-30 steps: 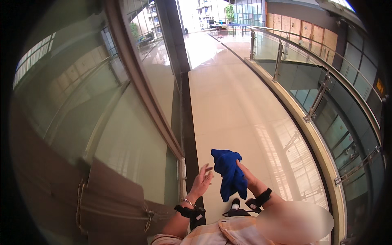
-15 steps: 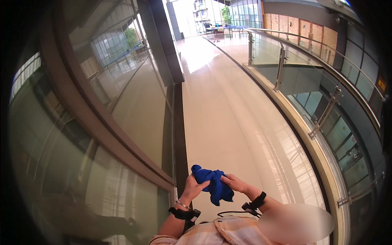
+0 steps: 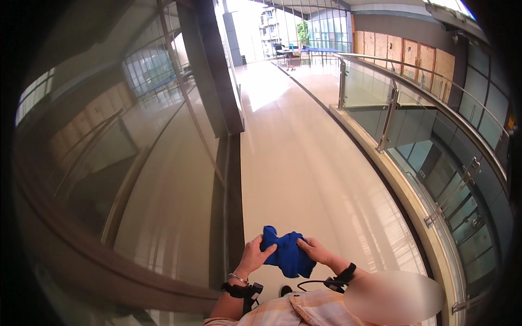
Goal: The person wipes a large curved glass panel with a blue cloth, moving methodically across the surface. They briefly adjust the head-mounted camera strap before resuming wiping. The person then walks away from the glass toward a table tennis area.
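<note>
A crumpled blue cloth hangs between my two hands, low in the picture in front of my plaid shirt. My left hand grips its left side, with the thumb lying over the fabric. On the right side, my right hand pinches the cloth near its upper edge. The fingers behind the cloth are hidden. Each wrist wears a black strap with a small box, and a metal bracelet circles the left wrist. A dark shoe tip shows below the cloth.
A walkway of glossy pale tiles stretches ahead. Tall glass panels run along the left, beside a dark pillar. A glass railing with a metal handrail borders a drop on the right. Tables stand far ahead.
I have moved forward along the walkway; the pillar and railing posts appear nearer. The cloth has shifted in shape and remains in both hands.
</note>
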A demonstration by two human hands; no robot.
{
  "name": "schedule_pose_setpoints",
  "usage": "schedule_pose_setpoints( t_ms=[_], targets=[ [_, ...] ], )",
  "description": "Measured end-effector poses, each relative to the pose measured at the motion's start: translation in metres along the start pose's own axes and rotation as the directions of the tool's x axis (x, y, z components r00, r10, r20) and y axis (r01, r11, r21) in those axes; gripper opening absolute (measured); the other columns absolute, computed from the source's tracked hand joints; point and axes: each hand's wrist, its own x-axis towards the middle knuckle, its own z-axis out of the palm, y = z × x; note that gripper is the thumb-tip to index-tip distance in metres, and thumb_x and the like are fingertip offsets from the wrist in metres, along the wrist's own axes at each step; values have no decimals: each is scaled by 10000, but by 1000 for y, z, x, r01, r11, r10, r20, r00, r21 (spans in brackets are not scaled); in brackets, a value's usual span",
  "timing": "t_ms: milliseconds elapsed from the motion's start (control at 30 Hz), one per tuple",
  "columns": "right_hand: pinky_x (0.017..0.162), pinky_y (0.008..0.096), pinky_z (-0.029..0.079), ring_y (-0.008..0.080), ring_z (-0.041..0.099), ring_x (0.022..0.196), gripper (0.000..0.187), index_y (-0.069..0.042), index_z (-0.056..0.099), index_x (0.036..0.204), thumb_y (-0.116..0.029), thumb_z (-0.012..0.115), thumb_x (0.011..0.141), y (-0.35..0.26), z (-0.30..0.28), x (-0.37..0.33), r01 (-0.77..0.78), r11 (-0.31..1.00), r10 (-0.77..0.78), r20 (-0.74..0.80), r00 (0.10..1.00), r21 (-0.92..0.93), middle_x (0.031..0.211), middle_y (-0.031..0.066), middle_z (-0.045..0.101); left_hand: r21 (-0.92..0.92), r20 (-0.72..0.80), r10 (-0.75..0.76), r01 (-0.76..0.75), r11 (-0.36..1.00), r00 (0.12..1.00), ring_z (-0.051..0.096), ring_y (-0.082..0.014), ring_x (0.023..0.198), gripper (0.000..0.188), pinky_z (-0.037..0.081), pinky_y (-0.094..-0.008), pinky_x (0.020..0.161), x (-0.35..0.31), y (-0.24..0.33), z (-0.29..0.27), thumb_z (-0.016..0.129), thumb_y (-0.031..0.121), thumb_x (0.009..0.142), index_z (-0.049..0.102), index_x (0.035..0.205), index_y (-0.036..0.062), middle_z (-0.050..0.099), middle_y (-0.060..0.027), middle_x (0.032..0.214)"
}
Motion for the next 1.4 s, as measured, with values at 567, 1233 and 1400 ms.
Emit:
schedule_pose_setpoints(
  t_ms=[567,1233,1400],
  targets=[
    [771,295,483,121,574,820,447,26,606,1079,-377,429,1000,1,-264,303,-20,997,15,-56,998,-76,886,44,649,-164,326,-70,129,978,943,566,-152,748,390,485,-316,710,418,-103,49,687,330,843,588,969,-25,620,-78,816],
    [791,334,461,187,559,886,456,-5,540,1190,-396,485,962,119,-472,719,-149,931,305,483,821,-333,951,87,620,-357,-135,-142,86,930,981,535,-111,811,300,473,-289,760,876,-247,-39,710,226,835,573,976,-1,600,-22,870],
    [784,367,467,263,590,889,393,-20,578,1113,-364,467,958,117,-524,814,-202,920,333,399,854,-336,935,140,638,-357,-60,-153,122,926,986,533,-111,805,295,469,-289,759,1013,-280,-32,708,225,836,572,967,-1,599,-18,874]
  ],
)
